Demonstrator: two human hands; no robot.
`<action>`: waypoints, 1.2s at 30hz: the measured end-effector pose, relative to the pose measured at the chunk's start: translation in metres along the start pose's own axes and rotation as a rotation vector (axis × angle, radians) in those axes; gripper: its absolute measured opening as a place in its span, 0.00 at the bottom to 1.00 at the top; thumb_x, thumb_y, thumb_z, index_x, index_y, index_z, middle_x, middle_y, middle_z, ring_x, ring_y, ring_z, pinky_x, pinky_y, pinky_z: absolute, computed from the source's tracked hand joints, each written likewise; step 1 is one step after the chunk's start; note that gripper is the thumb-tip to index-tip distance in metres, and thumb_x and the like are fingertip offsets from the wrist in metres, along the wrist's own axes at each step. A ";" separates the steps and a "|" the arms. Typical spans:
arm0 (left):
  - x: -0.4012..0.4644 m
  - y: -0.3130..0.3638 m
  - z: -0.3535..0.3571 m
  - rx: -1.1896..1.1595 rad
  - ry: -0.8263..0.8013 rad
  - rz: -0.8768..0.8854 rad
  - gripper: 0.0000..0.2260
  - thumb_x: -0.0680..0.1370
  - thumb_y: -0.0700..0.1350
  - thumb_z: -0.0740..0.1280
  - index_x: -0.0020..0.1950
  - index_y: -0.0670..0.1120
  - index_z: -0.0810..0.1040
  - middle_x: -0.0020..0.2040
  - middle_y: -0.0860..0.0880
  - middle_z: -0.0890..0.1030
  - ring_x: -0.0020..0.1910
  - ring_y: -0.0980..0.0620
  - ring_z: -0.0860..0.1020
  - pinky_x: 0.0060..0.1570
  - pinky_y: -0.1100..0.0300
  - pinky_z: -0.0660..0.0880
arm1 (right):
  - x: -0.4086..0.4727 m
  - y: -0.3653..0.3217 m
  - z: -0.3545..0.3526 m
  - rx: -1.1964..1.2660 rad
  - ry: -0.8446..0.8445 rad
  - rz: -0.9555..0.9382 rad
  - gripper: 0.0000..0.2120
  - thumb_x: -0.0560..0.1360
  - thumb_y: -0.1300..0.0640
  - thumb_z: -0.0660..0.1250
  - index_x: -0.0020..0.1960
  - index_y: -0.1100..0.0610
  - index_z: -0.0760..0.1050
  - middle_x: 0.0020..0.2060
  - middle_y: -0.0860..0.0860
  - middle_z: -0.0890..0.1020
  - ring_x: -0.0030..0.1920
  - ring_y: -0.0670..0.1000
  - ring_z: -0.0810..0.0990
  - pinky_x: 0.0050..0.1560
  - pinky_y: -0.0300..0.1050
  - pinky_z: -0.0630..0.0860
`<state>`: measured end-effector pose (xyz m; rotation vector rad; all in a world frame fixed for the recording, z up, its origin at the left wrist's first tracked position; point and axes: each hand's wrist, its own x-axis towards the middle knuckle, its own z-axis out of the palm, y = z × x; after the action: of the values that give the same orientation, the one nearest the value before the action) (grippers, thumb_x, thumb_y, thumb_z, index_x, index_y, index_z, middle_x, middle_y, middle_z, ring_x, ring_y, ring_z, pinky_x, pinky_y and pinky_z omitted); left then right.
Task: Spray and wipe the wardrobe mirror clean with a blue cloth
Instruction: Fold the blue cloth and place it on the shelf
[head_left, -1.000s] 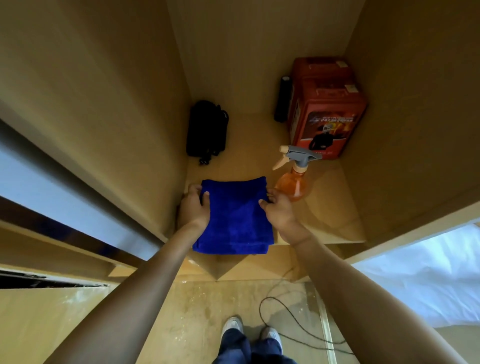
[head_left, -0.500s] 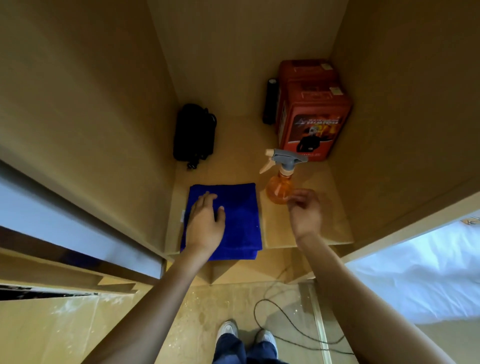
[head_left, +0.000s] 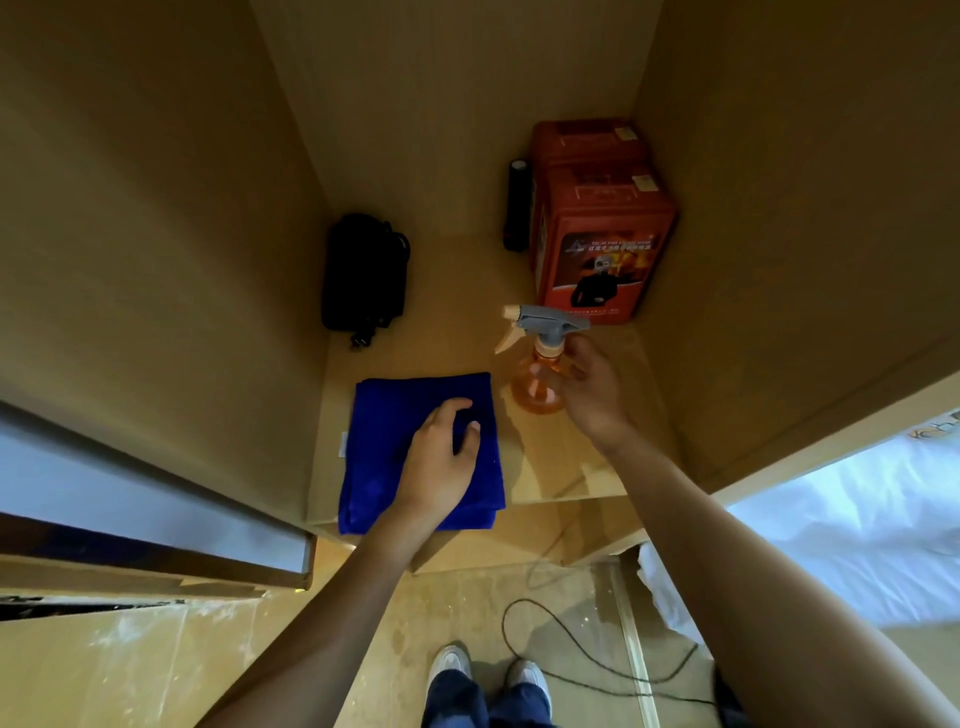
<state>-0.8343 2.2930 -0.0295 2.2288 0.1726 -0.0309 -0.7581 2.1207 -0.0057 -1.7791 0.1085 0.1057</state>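
A folded blue cloth (head_left: 379, 457) lies at the front left of the wooden wardrobe shelf (head_left: 566, 473). My left hand (head_left: 441, 457) rests on top of it, fingers and thumb curling into the fabric. An orange spray bottle (head_left: 535, 384) with a grey trigger head stands upright just right of the cloth. My right hand (head_left: 592, 389) is at the bottle's right side, its relaxed fingers reaching the neck without closing round it. The wardrobe's sliding door with its pale mirror face (head_left: 130, 499) runs along the left, seen edge-on.
At the back of the shelf are a black pouch (head_left: 363, 275), a black cylinder (head_left: 517, 208) and a red box (head_left: 597, 234). Wooden walls close in both sides. A black cable (head_left: 571, 665) lies on the floor by my shoes; white bedding (head_left: 857, 519) is at right.
My right hand left the cloth's edge and moved up to the spray bottle. My left hand slid onto the middle of the cloth and its fingers went from flat to curled.
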 end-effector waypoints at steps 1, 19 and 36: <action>-0.002 -0.001 0.000 0.004 -0.001 -0.004 0.15 0.82 0.46 0.60 0.68 0.47 0.70 0.63 0.49 0.76 0.43 0.51 0.78 0.50 0.60 0.75 | 0.000 0.001 0.000 0.011 -0.006 -0.010 0.16 0.73 0.62 0.72 0.59 0.53 0.75 0.51 0.45 0.79 0.51 0.44 0.78 0.50 0.27 0.72; -0.045 0.027 -0.002 -0.291 -0.197 -0.015 0.34 0.71 0.53 0.73 0.74 0.48 0.64 0.70 0.53 0.69 0.69 0.60 0.66 0.67 0.67 0.64 | -0.069 -0.016 -0.020 0.093 -0.232 -0.034 0.12 0.73 0.59 0.73 0.56 0.53 0.80 0.50 0.48 0.84 0.54 0.47 0.82 0.60 0.51 0.77; -0.173 -0.028 -0.032 -0.419 -0.144 -0.177 0.27 0.65 0.46 0.81 0.61 0.51 0.76 0.51 0.52 0.84 0.51 0.57 0.82 0.52 0.62 0.77 | -0.179 0.002 0.040 0.090 -0.519 -0.007 0.13 0.71 0.54 0.73 0.54 0.55 0.81 0.47 0.52 0.85 0.50 0.49 0.84 0.50 0.42 0.80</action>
<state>-1.0106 2.3160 -0.0173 1.7816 0.2703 -0.2297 -0.9366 2.1623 0.0078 -1.6109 -0.2636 0.5433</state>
